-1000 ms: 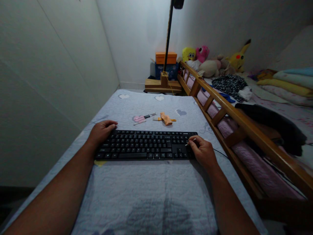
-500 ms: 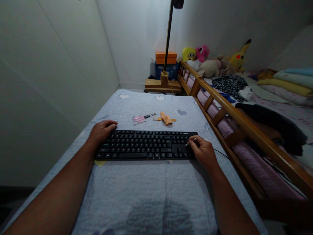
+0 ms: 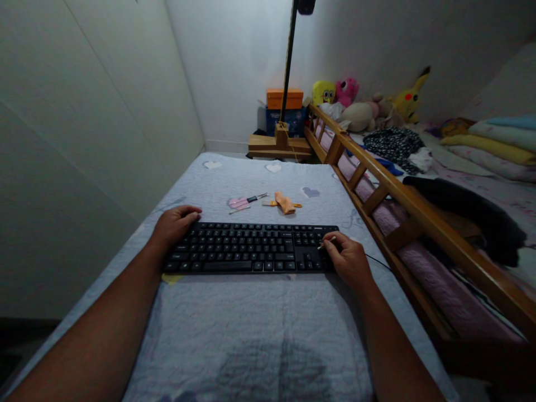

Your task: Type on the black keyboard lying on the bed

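A black keyboard [image 3: 234, 249] lies flat across the bedspread. My left hand [image 3: 175, 224] is wrapped round its upper left corner. At the number pad, my right hand [image 3: 347, 257] pinches a thin cotton swab [image 3: 329, 242] between thumb and forefinger, its white tip down by the keys near the arrow-key block. Some right-end keys are hidden under this hand. Beyond the keyboard lie a slim tool with a black grip [image 3: 252, 199], another cotton swab [image 3: 239, 210], and a yellow-handled brush [image 3: 297, 205] partly covered by a folded orange cloth [image 3: 284, 202].
The pale blue bedspread [image 3: 226, 324] spreads under everything. A wooden bed rail [image 3: 391, 187] runs along the right side, with clothes and plush toys behind it. At the far end stand a wooden stand base [image 3: 262, 145] with a black pole and an orange box [image 3: 285, 99]. The keyboard cable [image 3: 379, 261] trails right.
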The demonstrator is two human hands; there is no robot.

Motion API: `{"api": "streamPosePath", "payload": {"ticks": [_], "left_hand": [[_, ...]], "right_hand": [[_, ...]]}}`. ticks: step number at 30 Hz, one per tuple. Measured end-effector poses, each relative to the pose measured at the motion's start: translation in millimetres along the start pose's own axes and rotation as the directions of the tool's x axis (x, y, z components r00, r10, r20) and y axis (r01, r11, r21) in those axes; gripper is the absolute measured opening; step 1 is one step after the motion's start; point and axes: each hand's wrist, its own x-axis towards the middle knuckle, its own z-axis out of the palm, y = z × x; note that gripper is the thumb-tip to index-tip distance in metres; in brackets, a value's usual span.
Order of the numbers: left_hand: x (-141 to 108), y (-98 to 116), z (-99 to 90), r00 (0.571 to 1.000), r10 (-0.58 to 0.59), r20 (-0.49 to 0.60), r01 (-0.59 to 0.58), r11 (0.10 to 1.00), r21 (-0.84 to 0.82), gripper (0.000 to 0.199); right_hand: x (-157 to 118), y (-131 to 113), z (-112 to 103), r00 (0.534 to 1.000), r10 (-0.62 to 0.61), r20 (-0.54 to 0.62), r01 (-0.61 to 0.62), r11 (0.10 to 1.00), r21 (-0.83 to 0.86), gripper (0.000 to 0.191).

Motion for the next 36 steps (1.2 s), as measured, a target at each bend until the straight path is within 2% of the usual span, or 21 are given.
{"api": "streamPosePath", "payload": {"ticks": [10,24,36], "left_hand": [[-3.9,6.9,-2.4,1.0,-0.001,-0.002,0.001,1.0,0.004,0.038],[-1.3,4.1,-0.5,1.0,-0.009,-0.012,0.009,0.999,-0.031,0.034],[-1.1,-0.2,-0.5,1.0,-0.003,0.005,0.003,1.0,-0.015,0.041]], "right_hand": [[0.1,-0.1,-0.9,1.0,-0.012,-0.001,0.012,1.0,-0.005,0.019],[0.0,-0.3,-0.9,1.0,-0.014,0.01,0.014,1.0,-0.008,0.018],[-0.9,-2.8,-1.8,1.0,0.0,0.029,0.0,1.0,-0.023,0.021]]}}
